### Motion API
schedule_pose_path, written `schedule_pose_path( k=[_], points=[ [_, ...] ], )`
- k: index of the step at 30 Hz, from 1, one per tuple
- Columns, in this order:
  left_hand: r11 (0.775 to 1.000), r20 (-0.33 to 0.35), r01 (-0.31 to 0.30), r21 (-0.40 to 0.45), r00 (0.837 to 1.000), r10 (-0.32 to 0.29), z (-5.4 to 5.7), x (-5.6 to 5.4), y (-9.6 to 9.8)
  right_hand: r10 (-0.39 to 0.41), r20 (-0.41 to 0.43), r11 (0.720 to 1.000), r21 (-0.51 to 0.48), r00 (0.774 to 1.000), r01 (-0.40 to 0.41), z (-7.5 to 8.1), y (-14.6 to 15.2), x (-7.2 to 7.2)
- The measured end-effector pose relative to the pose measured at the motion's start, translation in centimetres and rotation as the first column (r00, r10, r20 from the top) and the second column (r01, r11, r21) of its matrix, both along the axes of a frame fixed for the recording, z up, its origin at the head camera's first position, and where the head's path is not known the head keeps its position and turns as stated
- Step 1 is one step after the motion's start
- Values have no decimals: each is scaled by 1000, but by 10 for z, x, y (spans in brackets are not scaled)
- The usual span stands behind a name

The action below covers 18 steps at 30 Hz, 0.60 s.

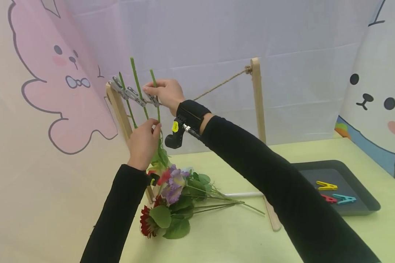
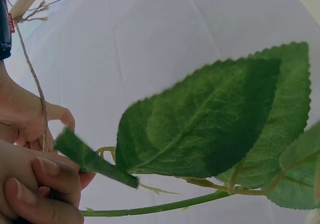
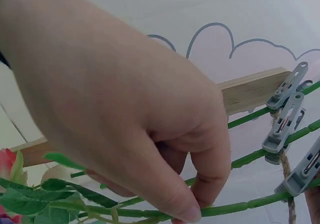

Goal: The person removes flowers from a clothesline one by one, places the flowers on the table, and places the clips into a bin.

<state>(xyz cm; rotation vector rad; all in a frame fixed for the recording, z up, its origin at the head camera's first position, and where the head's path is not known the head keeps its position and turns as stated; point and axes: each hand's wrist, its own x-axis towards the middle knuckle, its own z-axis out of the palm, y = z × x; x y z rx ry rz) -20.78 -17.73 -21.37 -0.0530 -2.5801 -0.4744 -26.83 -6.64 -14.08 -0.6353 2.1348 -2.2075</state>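
Observation:
My left hand (image 1: pixel 143 140) pinches a green flower stem (image 3: pixel 240 207) between thumb and fingertips, below a grey clothespin (image 1: pixel 154 100). The right hand (image 1: pixel 168 93) has its thumb and finger at that clothespin's handles and appears to pinch them; its fingers are partly hidden. This clothespin sits across the stem and the twine (image 1: pixel 222 86). Further left, two more grey clothespins (image 1: pixel 135 96) hold two other stems (image 1: pixel 136 76) on the twine, cut ends up. Green leaves (image 2: pixel 200 119) hang below the left hand.
Wooden posts (image 1: pixel 258 102) carry the twine. Loose artificial flowers (image 1: pixel 172 186) with leaves and long stems lie on the pale green table (image 1: pixel 230 237). At right, a dark tray (image 1: pixel 365 202) holds yellow, red and blue clothespins (image 1: pixel 327 185), partly behind the right sleeve.

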Motion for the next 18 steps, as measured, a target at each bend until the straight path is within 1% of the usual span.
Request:
schedule_pose_path(
  k=[4, 6, 8, 11, 13, 18],
  points=[
    [1000, 44, -1, -13, 999, 1, -1, 2, 6, 6, 40, 993, -116, 999, -1, -1, 2, -1],
    [1000, 70, -1, -24, 998, 3, -2, 3, 9, -2, 47, 989, -148, 999, 9, -2, 3, -2],
    [999, 82, -4, -36, 997, 7, -4, 4, 11, -7, 46, 984, -179, 999, 16, -1, 4, -4],
    [999, 68, -4, -53, 998, 8, -6, 7, 13, -20, 27, 975, -221, 999, 26, 1, 5, -6],
    [998, 55, 6, -70, 999, -2, -6, 8, 13, -36, 6, 967, -252, 999, 36, 2, 7, -8],
    [989, 36, 35, -142, 999, -30, -10, 12, 14, -88, -53, 944, -323, 995, 66, 4, 16, -14]
  ],
)
